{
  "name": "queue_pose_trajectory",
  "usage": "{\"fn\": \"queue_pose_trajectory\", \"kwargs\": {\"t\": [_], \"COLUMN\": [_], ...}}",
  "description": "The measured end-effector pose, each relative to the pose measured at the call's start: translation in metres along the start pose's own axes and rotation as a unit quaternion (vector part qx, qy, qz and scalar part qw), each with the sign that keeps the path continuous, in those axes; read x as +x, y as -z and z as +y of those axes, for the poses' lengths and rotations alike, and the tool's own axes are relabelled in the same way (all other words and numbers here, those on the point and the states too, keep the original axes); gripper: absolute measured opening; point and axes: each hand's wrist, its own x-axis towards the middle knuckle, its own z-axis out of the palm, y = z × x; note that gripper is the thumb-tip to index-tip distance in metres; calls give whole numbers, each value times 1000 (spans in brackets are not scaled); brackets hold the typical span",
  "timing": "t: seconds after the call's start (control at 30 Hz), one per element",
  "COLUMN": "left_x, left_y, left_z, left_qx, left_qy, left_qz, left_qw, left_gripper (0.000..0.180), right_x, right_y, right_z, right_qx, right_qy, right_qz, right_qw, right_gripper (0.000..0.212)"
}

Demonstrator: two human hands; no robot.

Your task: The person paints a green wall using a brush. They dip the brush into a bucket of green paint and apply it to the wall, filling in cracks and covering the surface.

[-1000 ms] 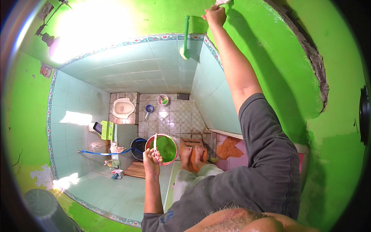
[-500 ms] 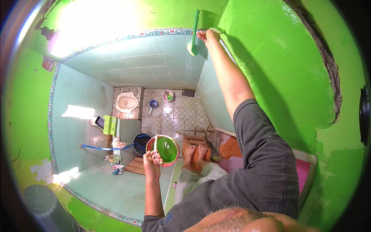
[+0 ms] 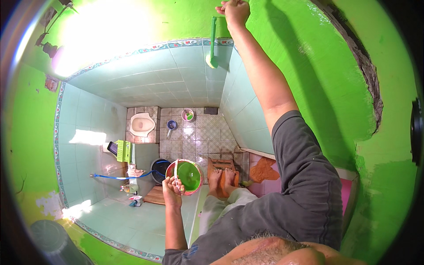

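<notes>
My left hand (image 3: 173,190) is closed round the pale handle of a reddish bucket (image 3: 202,175). Bright green paint (image 3: 187,176) lies in the bucket, which hangs before my legs. My right arm stretches up and forward along the green wall (image 3: 304,88). At its end my right hand (image 3: 235,12) has its fingers curled, close to the top edge of the picture; what they hold, if anything, is hidden. Just below and left of that hand, a green long-handled brush (image 3: 213,42) with a pale head hangs at the tiled far wall.
My feet stand on a small wooden stool (image 3: 223,163). On the floor are a squat toilet (image 3: 142,124), a blue dipper (image 3: 171,125), a small pink pail (image 3: 187,115) and a dark tub (image 3: 160,170) with a blue hose (image 3: 115,177). A green basket (image 3: 124,151) sits on a ledge.
My right hand has moved up the wall, away from the hanging brush. The pale thing seen beside it earlier is out of sight. My left hand still carries the bucket at much the same spot.
</notes>
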Motion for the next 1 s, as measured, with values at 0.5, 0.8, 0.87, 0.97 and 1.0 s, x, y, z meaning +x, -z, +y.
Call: {"fn": "queue_pose_trajectory", "kwargs": {"t": [0.5, 0.8, 0.87, 0.97, 1.0], "left_x": [-3, -1, -6, -16, -14], "left_y": [-17, -21, -28, -38, -39], "left_z": [9, 9, 11, 15, 16], "left_qx": [16, 14, 21, 28, 19], "left_qy": [-14, -9, -15, -19, -19], "left_qz": [-39, -52, -53, -53, -63], "left_qw": [999, 999, 998, 998, 998], "left_gripper": [36, 33, 33, 33, 33], "right_x": [-100, -58, -65, -83, -94], "right_y": [102, 118, 111, 120, 125], "right_z": [140, 1, -53, -92, -88], "right_qx": [81, 205, 143, 76, 58], "right_qy": [-383, -281, -218, -131, -125], "right_qz": [8, 24, -46, -119, -134], "right_qw": [920, 937, 964, 981, 981], "right_gripper": [30, 29, 42, 42, 43]}}
